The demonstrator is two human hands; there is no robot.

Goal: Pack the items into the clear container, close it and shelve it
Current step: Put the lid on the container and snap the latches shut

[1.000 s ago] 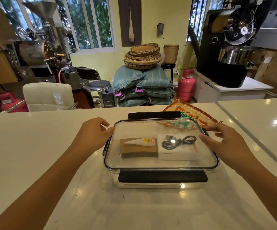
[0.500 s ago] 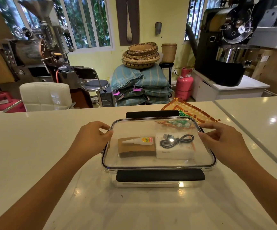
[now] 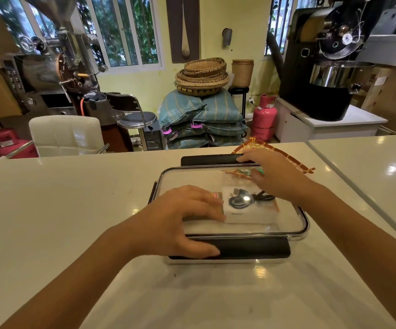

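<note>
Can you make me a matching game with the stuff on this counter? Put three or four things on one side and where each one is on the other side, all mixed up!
Things:
1. black cable
2. left hand
3. right hand
4. patterned cloth

Places:
A. reaching to the far black clip
B. on the counter behind the clear container
C. coiled on the white box inside, under the lid
D. flat on the lid, thumb on the near black clip

Pairs: 1-C, 2-D, 3-A, 4-B
</note>
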